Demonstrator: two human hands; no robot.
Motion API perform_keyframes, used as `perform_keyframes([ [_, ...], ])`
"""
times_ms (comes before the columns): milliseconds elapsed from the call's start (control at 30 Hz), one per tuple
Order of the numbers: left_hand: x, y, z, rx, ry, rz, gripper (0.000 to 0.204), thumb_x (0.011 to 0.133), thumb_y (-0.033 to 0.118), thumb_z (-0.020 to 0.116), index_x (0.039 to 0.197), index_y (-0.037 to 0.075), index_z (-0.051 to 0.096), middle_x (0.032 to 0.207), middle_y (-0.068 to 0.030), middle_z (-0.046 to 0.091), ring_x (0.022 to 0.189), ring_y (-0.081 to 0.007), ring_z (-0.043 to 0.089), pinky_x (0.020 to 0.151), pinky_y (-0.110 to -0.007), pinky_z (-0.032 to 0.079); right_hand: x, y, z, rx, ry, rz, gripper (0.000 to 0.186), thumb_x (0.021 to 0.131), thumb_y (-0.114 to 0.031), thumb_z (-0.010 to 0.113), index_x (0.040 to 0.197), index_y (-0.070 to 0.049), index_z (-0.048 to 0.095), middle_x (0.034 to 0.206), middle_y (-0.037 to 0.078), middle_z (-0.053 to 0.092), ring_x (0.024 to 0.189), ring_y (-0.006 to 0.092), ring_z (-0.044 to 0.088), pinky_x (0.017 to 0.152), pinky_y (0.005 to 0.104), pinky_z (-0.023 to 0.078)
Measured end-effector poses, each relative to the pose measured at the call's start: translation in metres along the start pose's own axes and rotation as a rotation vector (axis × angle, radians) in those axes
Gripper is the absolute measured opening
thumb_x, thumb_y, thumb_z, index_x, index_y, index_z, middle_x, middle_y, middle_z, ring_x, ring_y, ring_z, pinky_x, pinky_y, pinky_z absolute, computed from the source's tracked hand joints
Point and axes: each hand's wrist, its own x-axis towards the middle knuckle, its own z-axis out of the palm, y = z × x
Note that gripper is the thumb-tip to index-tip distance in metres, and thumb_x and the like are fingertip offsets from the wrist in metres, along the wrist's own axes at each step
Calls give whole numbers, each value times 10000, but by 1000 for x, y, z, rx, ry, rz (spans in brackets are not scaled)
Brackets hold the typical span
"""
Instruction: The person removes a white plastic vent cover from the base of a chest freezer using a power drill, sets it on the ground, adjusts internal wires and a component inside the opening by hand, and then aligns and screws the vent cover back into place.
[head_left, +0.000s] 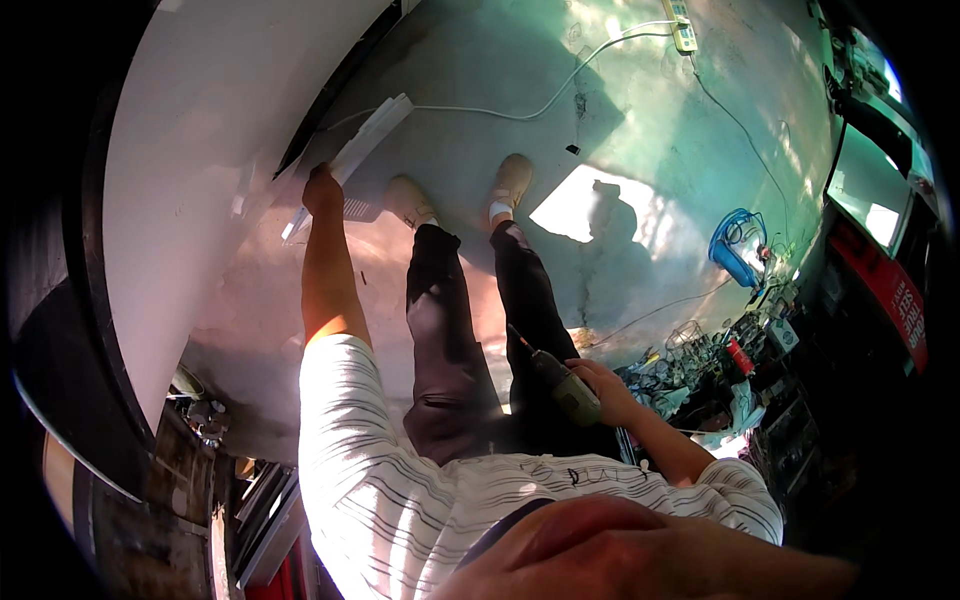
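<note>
My left hand (pixel 324 190) is closed on a long, narrow white panel (pixel 369 137), held tilted beside the large white board (pixel 170 190) at the left. A slatted part of it shows near my left foot. My right hand (pixel 600 388) grips a dark olive cordless drill (pixel 566 390) with a bit in its tip, held low in front of my right leg. My two light shoes (pixel 510 183) stand on the floor.
A power strip (pixel 681 25) with white cables lies on the pale floor (pixel 690 150). A blue coiled hose or cable (pixel 735 250) sits at the right. Cluttered tools and parts (pixel 720 380) line the lower right; a glass panel (pixel 865 185) stands behind them. Stacked boards (pixel 265 520) are lower left.
</note>
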Motion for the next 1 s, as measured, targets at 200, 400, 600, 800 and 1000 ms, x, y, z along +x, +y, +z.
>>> perform_keyframes([
  [200,-134,5,-36,-270,-453,179,228,880,279,535,1019,117,615,1027,-132,642,954,-308,616,796,-411,493,-1,-10,7,29,-11,135,432,694,-216,707,1071,-76,550,1066,166,603,994,361,576,810,414,468],
  [400,-372,-5,-182,-601,-1156,-124,718,835,525,603,1326,43,400,1265,-207,518,1135,-327,535,977,-373,410,-7,-10,1,26,-56,192,471,688,-216,710,1108,-118,520,883,172,631,885,380,601,752,425,475],
  [600,-442,-14,-206,-825,-1016,-308,739,852,585,543,1335,41,412,1310,-184,481,1202,-280,481,1017,-344,373,-57,-33,-33,84,-278,91,579,696,-234,702,1222,-161,471,963,167,648,913,376,613,760,430,486],
  [800,-486,-11,-256,-1505,-1457,-962,818,854,713,317,1416,119,336,1361,-76,477,1226,-208,478,1038,-367,360,-70,-44,-62,142,-474,47,700,672,-259,741,1288,-112,444,1007,169,653,941,372,615,798,399,488],
  [1000,-486,-21,-213,-1311,-1517,-882,841,827,758,268,1387,145,397,1364,-57,482,1285,-251,411,1027,-455,354,-32,-1,-70,35,-352,0,544,703,-287,723,1175,-88,541,973,178,658,914,376,618,797,400,490],
])
